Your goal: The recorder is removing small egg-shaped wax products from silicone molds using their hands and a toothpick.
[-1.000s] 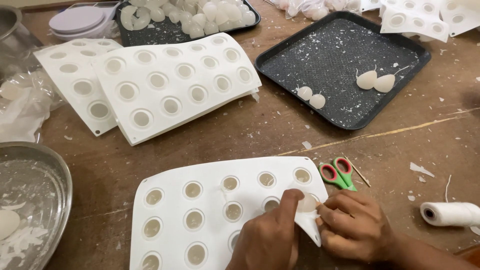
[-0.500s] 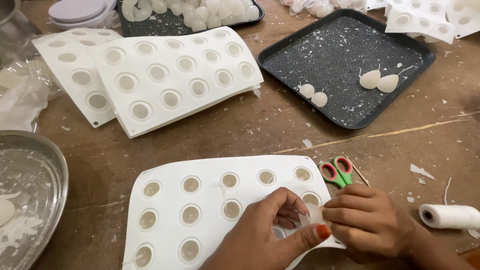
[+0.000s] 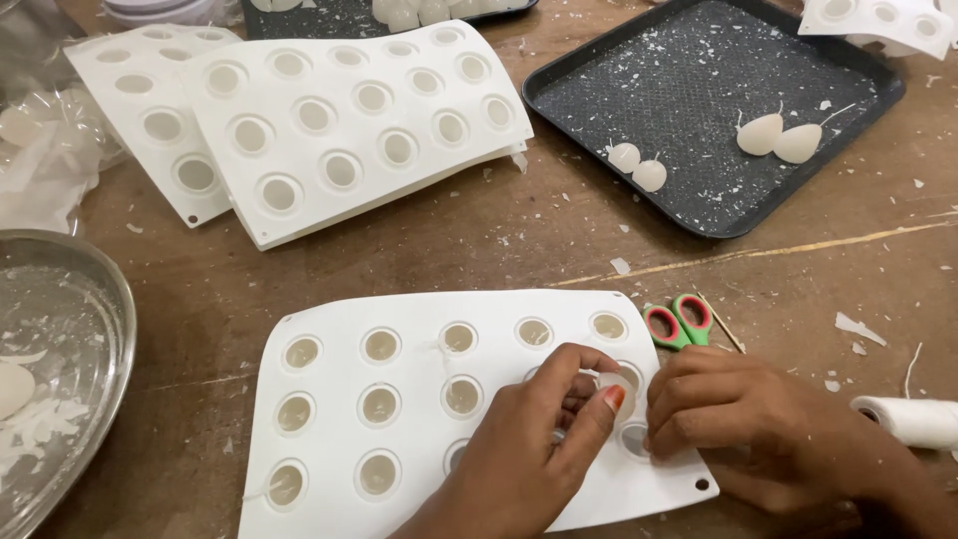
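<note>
From the head camera, looking down on the wooden table (image 3: 479, 250), the white silicone mould (image 3: 399, 419) lies flat in the lower middle of the frame, its round cavities mostly filled with pale wax. The left hand (image 3: 529, 449) presses down on the mould's right part, thumb and forefinger pinched around a small pale wax piece (image 3: 611, 383) at one cavity; the right hand (image 3: 738, 419) sits just beside it at the mould's right edge, fingers curled down onto the sheet, and whether it grips anything I cannot tell. A second ago the mould's right corner was being bent upward between both hands; half a second ago it was coming back down; now it lies flat again and the fingers have closed on a single piece, which suggests to me that this piece is being worked loose from its cavity. Just above the right hand are small scissors (image 3: 679, 321) with red and green handles, and at the right edge a roll of white string (image 3: 913, 421). In the upper right a dark tray (image 3: 699, 90) holds four white drop-shaped pieces (image 3: 778, 138). Upper left, stacked moulds (image 3: 329, 120) overlap; at the left edge sits a metal bowl (image 3: 90, 299).
</note>
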